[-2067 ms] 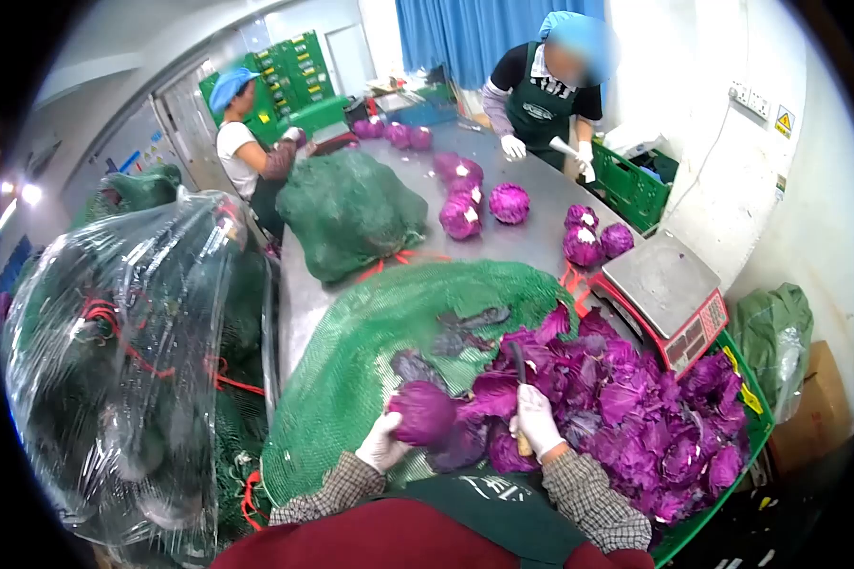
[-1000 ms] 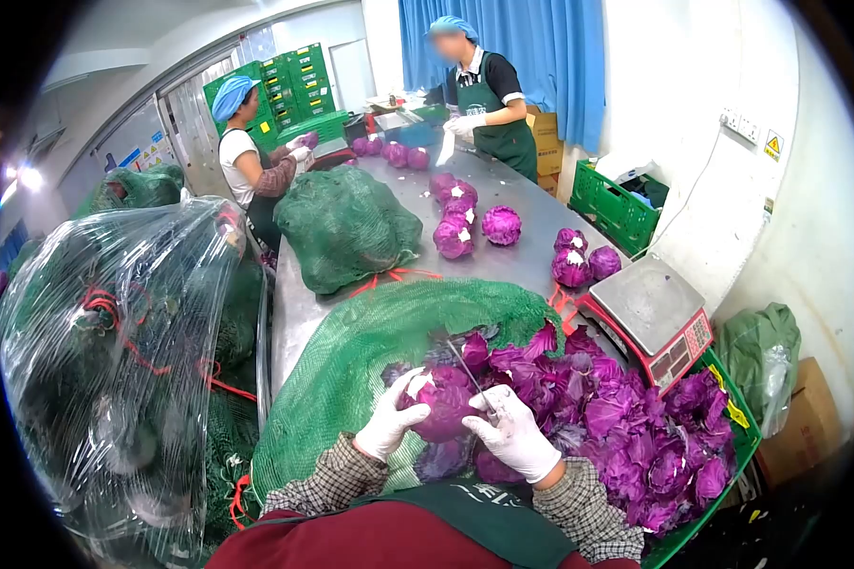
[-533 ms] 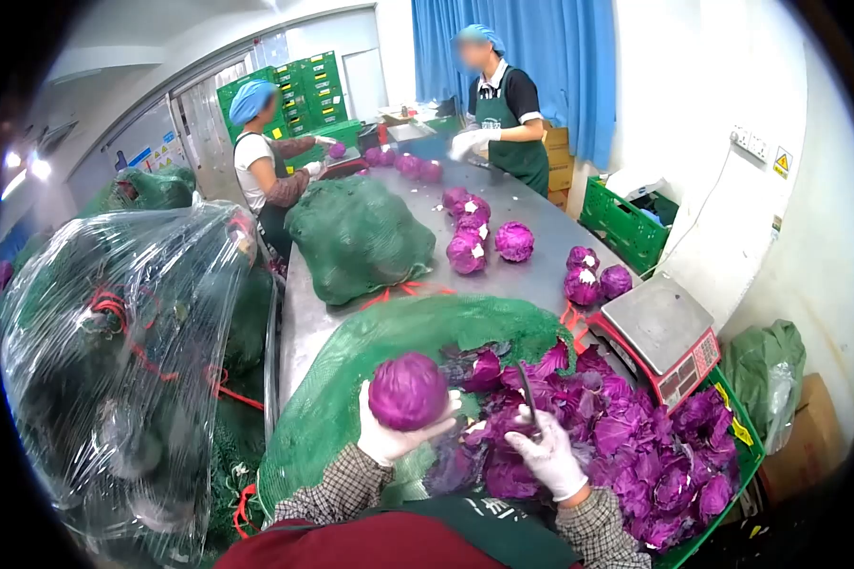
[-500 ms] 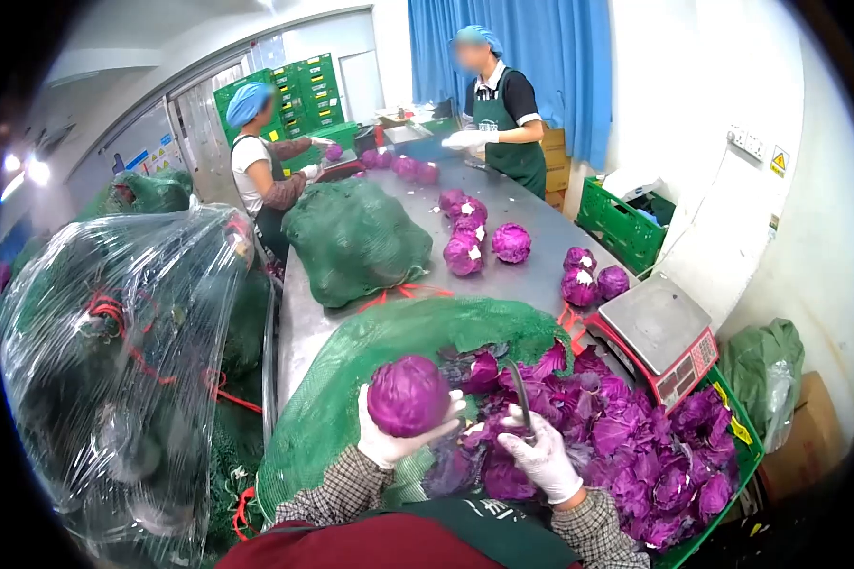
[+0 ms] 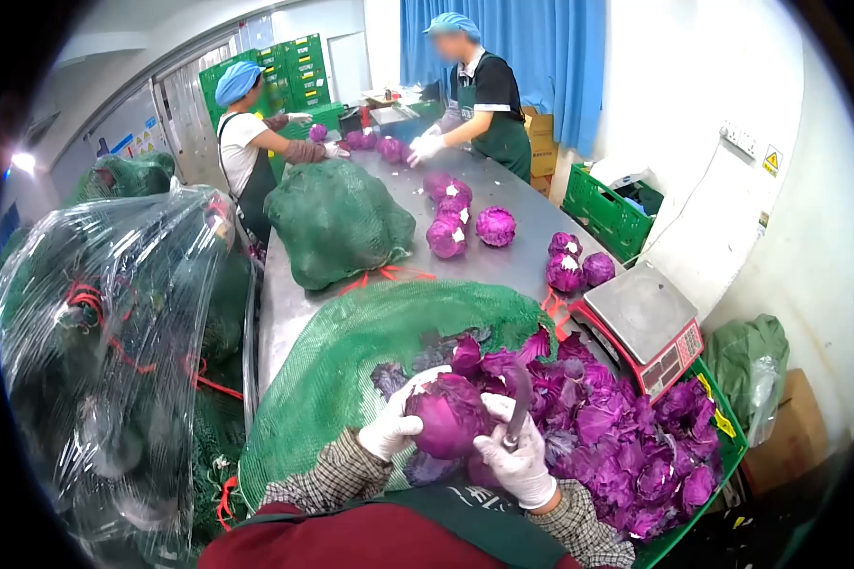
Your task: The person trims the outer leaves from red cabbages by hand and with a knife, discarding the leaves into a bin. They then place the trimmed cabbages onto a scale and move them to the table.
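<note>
A round purple cabbage (image 5: 446,417) is cupped in my white-gloved left hand (image 5: 389,424), which grips it from the left. My right hand (image 5: 520,465), also gloved, is closed around a knife (image 5: 519,406) whose curved blade points up. The fingers of that hand come right up to the cabbage's right side. Beneath both hands lies an opened green mesh bag (image 5: 304,403) with more purple cabbage in its mouth. Loose purple leaves (image 5: 617,431) are heaped just to the right, filling a green crate (image 5: 733,459).
Past the crate sits a red scale (image 5: 643,313). Trimmed cabbages (image 5: 448,234) stand on the metal table (image 5: 531,270), beside a full mesh bag (image 5: 337,223). Two people in blue caps work at the far end. Plastic-wrapped sacks (image 5: 114,379) crowd the left.
My left hand has brought the cabbage right, up against my knife hand, and the cabbage is turned. The far-right person now reaches down to cabbages on the table. The view has shifted slightly.
</note>
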Demonstrator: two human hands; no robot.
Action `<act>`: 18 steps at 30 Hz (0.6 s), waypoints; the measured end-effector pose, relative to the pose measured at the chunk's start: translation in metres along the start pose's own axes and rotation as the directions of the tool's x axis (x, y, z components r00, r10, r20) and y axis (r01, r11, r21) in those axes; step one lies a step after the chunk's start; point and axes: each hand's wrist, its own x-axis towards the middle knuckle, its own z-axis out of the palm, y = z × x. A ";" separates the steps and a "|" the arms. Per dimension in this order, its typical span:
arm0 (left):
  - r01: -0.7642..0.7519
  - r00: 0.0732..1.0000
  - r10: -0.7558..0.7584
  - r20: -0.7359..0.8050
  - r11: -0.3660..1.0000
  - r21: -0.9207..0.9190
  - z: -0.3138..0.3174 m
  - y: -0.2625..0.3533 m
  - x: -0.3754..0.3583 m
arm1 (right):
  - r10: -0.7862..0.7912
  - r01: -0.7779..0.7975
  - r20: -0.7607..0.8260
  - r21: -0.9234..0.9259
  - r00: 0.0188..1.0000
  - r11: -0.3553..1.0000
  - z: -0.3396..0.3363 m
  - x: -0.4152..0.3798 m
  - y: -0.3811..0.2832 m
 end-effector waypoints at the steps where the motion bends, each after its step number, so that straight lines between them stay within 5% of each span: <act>1: -0.016 0.999 0.014 0.031 0.998 0.063 -0.001 0.003 0.002 | -0.051 0.053 0.020 -0.079 0.998 0.995 -0.006 0.003 0.003; 5: -0.026 0.993 -0.012 0.119 0.950 0.311 0.010 0.016 0.008 | -0.300 0.325 0.127 -0.297 0.945 0.898 -0.019 0.015 -0.008; 7: 0.001 0.988 -0.062 0.142 0.921 0.391 0.008 0.013 0.010 | -0.248 0.326 0.222 -0.475 0.943 0.817 -0.021 0.019 -0.027; 13: 0.163 0.921 -0.358 0.155 0.716 0.679 0.005 -0.009 0.005 | -0.124 0.278 0.277 -0.634 0.953 0.722 -0.032 0.004 -0.003; 15: 0.214 0.855 -0.498 0.145 0.594 0.775 0.000 -0.021 0.011 | -0.278 0.346 0.210 -0.655 0.937 0.671 -0.040 -0.004 0.021; 17: 0.252 0.815 -0.513 0.270 0.732 0.633 0.027 -0.012 0.017 | -0.198 0.054 -0.173 -0.606 0.965 0.794 -0.063 -0.006 0.046; 18: 0.227 0.815 -0.511 0.272 0.714 0.662 0.039 -0.005 0.024 | 0.036 -0.158 -0.366 -0.308 0.930 0.938 -0.077 -0.015 0.039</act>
